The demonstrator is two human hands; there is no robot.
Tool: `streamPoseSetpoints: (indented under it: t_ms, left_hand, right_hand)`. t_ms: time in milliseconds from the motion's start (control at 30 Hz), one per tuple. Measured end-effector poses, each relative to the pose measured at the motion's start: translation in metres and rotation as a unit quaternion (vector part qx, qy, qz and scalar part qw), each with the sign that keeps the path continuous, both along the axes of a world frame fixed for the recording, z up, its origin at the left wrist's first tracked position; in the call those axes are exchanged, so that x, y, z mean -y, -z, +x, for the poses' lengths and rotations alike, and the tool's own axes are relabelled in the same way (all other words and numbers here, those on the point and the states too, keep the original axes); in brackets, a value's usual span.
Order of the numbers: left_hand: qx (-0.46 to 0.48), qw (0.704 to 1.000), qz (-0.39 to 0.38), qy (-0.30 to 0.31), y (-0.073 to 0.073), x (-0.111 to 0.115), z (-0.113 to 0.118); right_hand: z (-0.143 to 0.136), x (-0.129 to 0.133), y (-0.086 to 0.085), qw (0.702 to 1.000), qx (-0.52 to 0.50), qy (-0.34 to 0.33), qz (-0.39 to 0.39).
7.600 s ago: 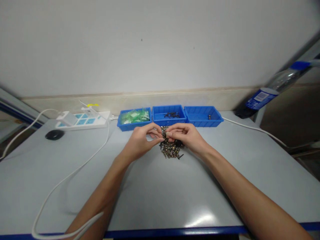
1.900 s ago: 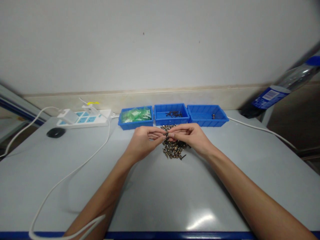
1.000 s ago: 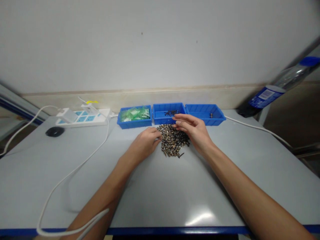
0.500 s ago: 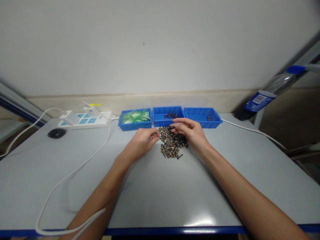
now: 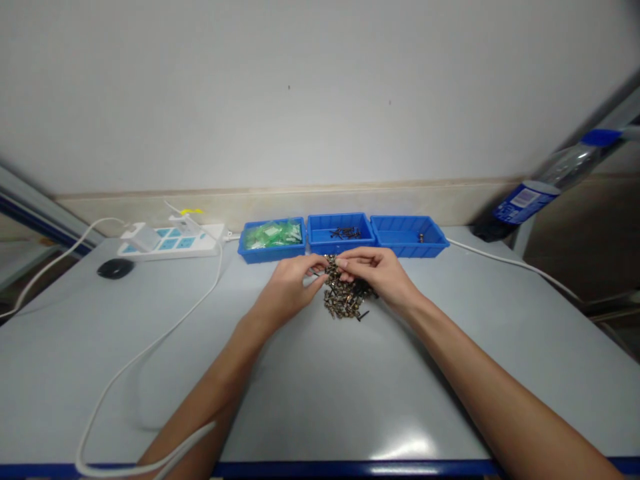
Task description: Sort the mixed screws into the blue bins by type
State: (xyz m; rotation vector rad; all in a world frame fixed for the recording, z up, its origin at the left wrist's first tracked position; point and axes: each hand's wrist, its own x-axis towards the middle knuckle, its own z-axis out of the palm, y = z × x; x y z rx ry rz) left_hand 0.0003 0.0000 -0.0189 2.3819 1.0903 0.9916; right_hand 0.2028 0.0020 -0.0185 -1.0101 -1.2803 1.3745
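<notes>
A heap of small screws point(image 5: 343, 301), brassy and black mixed, lies on the grey table. At the heap's left edge is my left hand point(image 5: 293, 283), its thumb and fingers pinched round a thin dark screw point(image 5: 317, 273). My right hand point(image 5: 383, 273) reaches over the heap's back right part, thumb and forefinger pressed together close to the left fingertips. Whatever the right fingertips pinch is hidden. Behind the hands, the middle blue bin point(image 5: 316, 239) contains several dark screws point(image 5: 346, 233). A few small metal pieces point(image 5: 421, 237) sit in the right blue bin point(image 5: 395, 230).
The left blue bin point(image 5: 270, 254) holds green plastic packets point(image 5: 277, 233). Further left are a white power strip point(image 5: 175, 243) and a black oval object point(image 5: 115, 269). A white cable point(image 5: 165, 327) loops across the table over my left forearm. A bottle point(image 5: 525, 200) leans at the right.
My right hand has come down and left from near the middle bin, closing its fingers over the heap beside my left hand. The left hand has shifted slightly right. The view moved a little.
</notes>
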Motion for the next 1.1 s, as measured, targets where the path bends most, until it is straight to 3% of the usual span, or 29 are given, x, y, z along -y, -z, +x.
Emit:
streamPoseSetpoints:
  t_ms: [100,267,500,700,967,1100]
  left_hand:
    - [-0.098,0.994,0.053,0.004,0.013,-0.006,-0.005]
    - [-0.148,0.988,0.044,0.001,0.021,-0.011,-0.007]
    - [-0.106,0.993,0.018,-0.047,0.016,-0.011,-0.009]
    - [-0.020,0.999,-0.041,-0.018,0.015,-0.012,-0.011]
    - [-0.022,1.000,-0.015,-0.010,0.015,-0.013,-0.013]
    - [0.061,0.995,-0.080,-0.005,0.007,-0.010,-0.010]
  right_hand:
    - [-0.003,-0.008,0.007,0.994,-0.074,0.082,0.005]
    - [0.002,-0.011,0.011,0.988,-0.107,0.110,0.025]
    - [0.011,-0.007,0.003,0.989,-0.074,0.128,0.015]
    - [0.010,-0.007,0.005,0.990,-0.056,0.126,0.011]
    - [0.014,-0.007,0.000,0.997,0.010,0.079,0.005]
    - [0.014,-0.006,-0.003,0.997,0.059,0.049,0.011]
